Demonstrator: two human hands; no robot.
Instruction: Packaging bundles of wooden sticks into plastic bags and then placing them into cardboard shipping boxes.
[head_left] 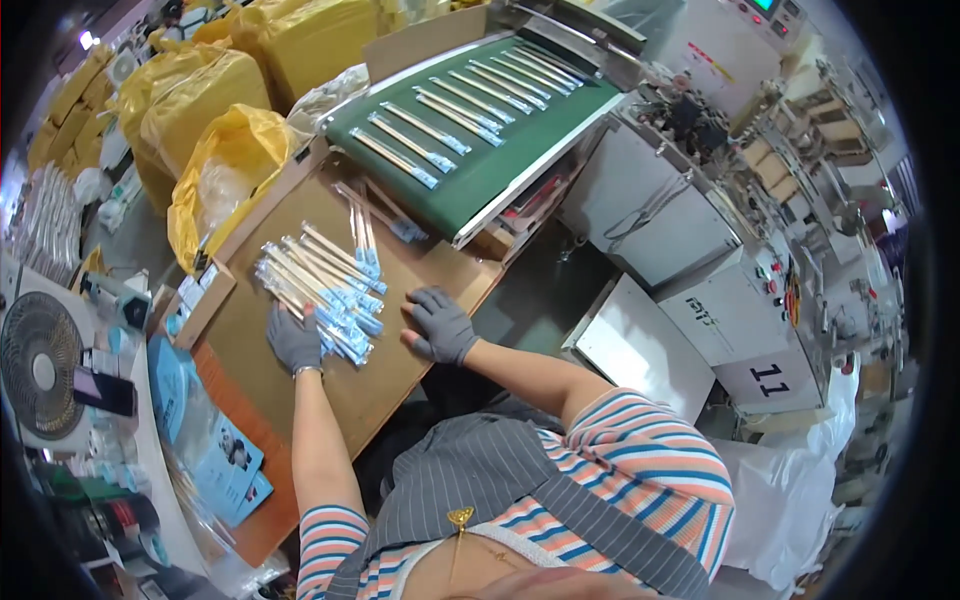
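Observation:
A loose pile of wrapped chopsticks (320, 283), in clear sleeves with light blue ends, lies on the brown tabletop (375, 400). My left hand (294, 342), in a grey glove with bare fingertips, rests against the pile's near left side, fingers stretched out and not closed round any packet. To the right of the pile, my right hand (440, 326), gloved alike, lies spread near the table's edge, apart from the packets and holding nothing. Several more packets (385, 215) lie at the table's far end, below the belt.
A green conveyor belt (470, 165) carries a row of wrapped chopsticks beyond the table. Yellow bags (230, 165) stand at the far left. Left of me are a small carton (200, 300), blue printed sheets (225, 465) and a fan (42, 370). Grey machine cabinets (650, 205) stand right.

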